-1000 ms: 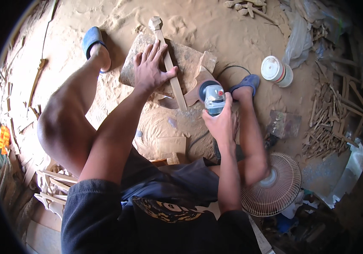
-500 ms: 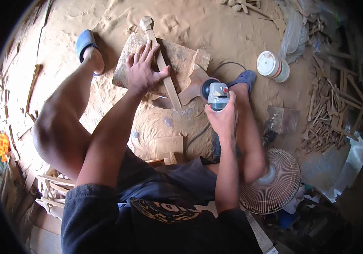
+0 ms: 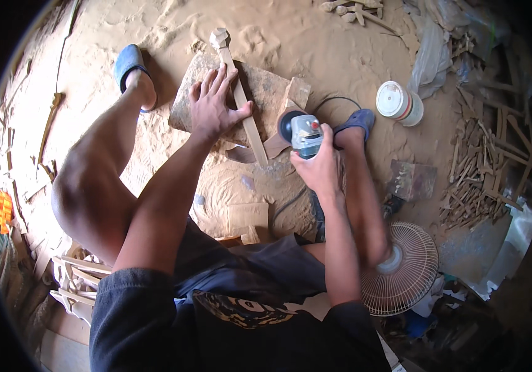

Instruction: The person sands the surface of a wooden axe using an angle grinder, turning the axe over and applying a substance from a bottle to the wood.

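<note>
My left hand (image 3: pixel 213 105) lies with spread fingers over a long wooden piece (image 3: pixel 241 99), fingertips and thumb touching it. The piece has a faceted knob at its far end and slants across a worn, flat-topped block (image 3: pixel 266 93). My right hand (image 3: pixel 321 167) is wrapped around an angle grinder (image 3: pixel 307 131) with a clear bottle-like cover on its body. The grinder's round disc (image 3: pixel 287 126) is at the block's right side, a short way right of the wooden piece; whether it touches anything is unclear. A curved brown wooden part (image 3: pixel 241 153) lies under the near end of the piece.
A fan (image 3: pixel 399 266) stands by my right knee. White-lidded tubs (image 3: pixel 394 99) sit beyond my right foot. Wooden offcuts (image 3: pixel 476 167) are heaped at the right, and more knobbed pieces (image 3: pixel 356 11) lie at the far edge. Pale dust covers the ground (image 3: pixel 303 37). A cord (image 3: pixel 294 201) runs near my right leg.
The grinder in my right hand has moved left, closer to the wooden piece. My left hand keeps its place on the wood. The whole view has shifted slightly.
</note>
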Demonstrator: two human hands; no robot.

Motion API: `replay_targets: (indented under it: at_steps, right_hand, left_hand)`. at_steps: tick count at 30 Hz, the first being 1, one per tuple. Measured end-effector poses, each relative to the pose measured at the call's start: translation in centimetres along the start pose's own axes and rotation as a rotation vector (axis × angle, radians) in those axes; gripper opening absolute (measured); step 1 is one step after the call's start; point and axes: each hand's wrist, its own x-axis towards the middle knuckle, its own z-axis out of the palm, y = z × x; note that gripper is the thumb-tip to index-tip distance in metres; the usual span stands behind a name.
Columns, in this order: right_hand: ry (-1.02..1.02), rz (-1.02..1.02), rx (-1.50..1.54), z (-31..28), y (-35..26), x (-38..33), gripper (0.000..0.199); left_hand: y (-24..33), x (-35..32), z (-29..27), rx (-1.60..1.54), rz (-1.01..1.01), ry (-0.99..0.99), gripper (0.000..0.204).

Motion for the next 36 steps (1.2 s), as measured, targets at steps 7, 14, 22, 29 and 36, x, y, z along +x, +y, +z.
replay_targets:
  at_steps: [7, 14, 22, 29, 36]
  right_hand:
    - [0.087, -0.044, -0.079, 0.5, 0.0, 1.9, 0.087]
    - [-0.02, -0.013, -0.099, 0.5, -2.1, 2.8, 0.089]
    - [0.128, 0.15, -0.031, 0.7, -1.6, 2.5, 0.084]
    - [0.008, 0.095, 0.004, 0.1, -2.0, 3.1, 0.083]
    - [0.13, 0.169, 0.031, -0.3, 0.1, 0.9, 0.083]
  left_hand:
    - [0.3, 0.2, -0.1, -0.004, -0.004, 0.002, 0.095]
    - [0.1, 0.0, -0.2, -0.001, -0.005, 0.003, 0.095]
    - [-0.1, -0.1, -0.3, -0.013, -0.001, 0.003, 0.096]
    - [0.4, 0.2, -0.3, 0.011, -0.01, -0.015, 0.097]
    - [0.4, 0.1, 0.1, -0.003, 0.004, -0.014, 0.095]
